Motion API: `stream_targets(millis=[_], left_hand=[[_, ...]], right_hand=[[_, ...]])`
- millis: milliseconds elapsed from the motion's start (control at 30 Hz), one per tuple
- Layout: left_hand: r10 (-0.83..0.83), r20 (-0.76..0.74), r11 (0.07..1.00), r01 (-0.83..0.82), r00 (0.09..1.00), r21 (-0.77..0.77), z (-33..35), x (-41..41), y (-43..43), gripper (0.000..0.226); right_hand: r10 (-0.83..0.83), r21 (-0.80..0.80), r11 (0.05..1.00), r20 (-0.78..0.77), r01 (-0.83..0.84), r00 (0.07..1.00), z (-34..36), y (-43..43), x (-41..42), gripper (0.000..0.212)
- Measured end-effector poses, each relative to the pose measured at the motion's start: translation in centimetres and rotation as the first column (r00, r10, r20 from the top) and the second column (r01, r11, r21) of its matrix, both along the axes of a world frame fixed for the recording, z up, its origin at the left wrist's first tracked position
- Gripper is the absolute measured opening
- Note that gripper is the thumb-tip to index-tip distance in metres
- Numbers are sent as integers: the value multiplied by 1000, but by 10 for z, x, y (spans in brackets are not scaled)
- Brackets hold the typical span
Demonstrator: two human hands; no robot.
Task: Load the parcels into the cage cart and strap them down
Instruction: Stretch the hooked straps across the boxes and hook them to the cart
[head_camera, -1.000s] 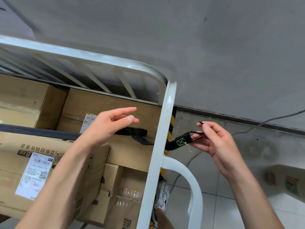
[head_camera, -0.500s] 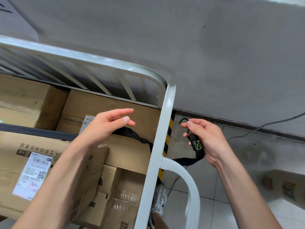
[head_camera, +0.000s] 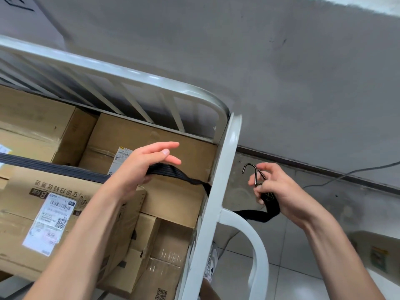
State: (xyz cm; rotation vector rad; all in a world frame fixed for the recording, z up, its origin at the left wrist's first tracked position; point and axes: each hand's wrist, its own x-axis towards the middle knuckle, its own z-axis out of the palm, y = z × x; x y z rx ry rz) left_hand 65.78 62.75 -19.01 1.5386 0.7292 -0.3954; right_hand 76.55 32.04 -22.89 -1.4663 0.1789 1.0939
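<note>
Head view, looking down into the white cage cart [head_camera: 225, 169], whose corner post runs diagonally through the centre of frame with a curved handle loop [head_camera: 255, 245] branching off lower right. Cardboard parcels [head_camera: 151, 135] are stacked inside the cart, several bearing white shipping labels; the nearest large box [head_camera: 28, 204] has printed characters and a barcode label. A black strap [head_camera: 54, 168] runs across the tops of the parcels from the left edge toward the corner post, passes out of the cart beside the post, and continues slack outside to the right. Left hand [head_camera: 142, 167]: fingers extended and spread, mostly open, palm resting over the strap above the parcels; the strap runs under the palm, and whether any finger curls around it cannot be told. Right hand [head_camera: 279, 191]: outside the cart, to the right of the post, fingers closed in a pinch on the strap's end at the base of a metal hook [head_camera: 251, 172]. The hook points upward, free of the frame, near the post but not touching it. The strap's end loops down below the right hand. Grey wall behind; tiled floor and a cable [head_camera: 346, 176] at right.
</note>
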Motion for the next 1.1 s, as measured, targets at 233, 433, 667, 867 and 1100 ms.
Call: stream_targets(millis=[233,433,667,867,1100], left_hand=[[58,-12,997,-58,998,-42,-7,-5,2,34],[117,36,990,-113,993,-84,-15,-3,3,34],[119,55,991,-115,991,-73,-22,-3,3,32],[38,-3,999,-38,999,-12,-25,-1,-3,25],[57,49,997,-60,997,44,-34,3,-8,14]], right_hand=[[72,-60,996,113,-66,991,-1,-6,8,27],[104,-180,981,179,-71,978,-6,-3,13,26],[41,-67,997,103,-34,994,-16,0,19,18],[184,-25,983,96,-183,978,-16,18,17,42],[112,-72,992,180,-100,977,-20,29,16,13]])
